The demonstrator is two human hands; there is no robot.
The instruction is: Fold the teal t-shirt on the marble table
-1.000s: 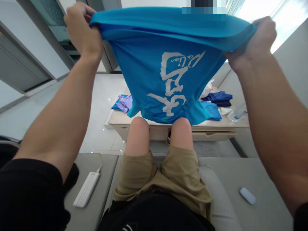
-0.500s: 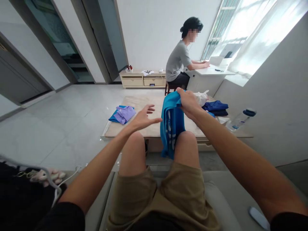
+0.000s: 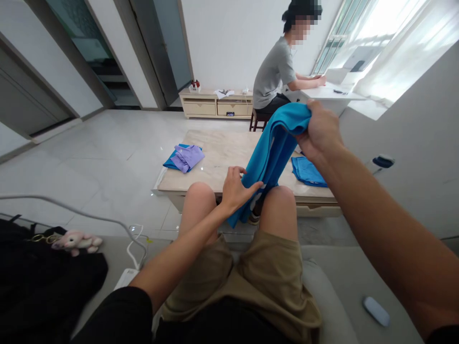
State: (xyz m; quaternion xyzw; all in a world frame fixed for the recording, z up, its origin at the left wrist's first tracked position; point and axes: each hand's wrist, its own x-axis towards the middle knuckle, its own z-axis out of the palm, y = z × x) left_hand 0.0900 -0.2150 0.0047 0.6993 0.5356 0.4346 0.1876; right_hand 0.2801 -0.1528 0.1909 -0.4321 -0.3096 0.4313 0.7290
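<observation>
- Your left hand (image 3: 236,188) lies flat against the lower part of the blue shirt (image 3: 267,157), fingers together along the cloth and thumb out toward the low table (image 3: 215,165); whether any cloth is nipped under the palm you cannot tell, because the hand covers it.
- Left of that hand, on the near left part of the low table, a lilac garment (image 3: 188,156) lies on a blue one; you see only a rim of the lower piece.
- At the far left, well away from the low table, a small pink plush toy (image 3: 75,241) rests on a black bag (image 3: 46,282) that runs out of the frame.
- Hanging over the near edge of the low table, between your knees, the blue shirt is gathered into a long bunched strip, bright turquoise, slanting up to the right; its print is folded inside and does not show, and its lowest end drops out of sight behind your right knee.
- Your right hand (image 3: 319,129) is clenched around the top of the blue shirt, raised above the right part of the low table; its fingertips are buried in the cloth.
- Beneath that forearm, on the low table, a folded blue cloth (image 3: 306,171) is partly hidden.
</observation>
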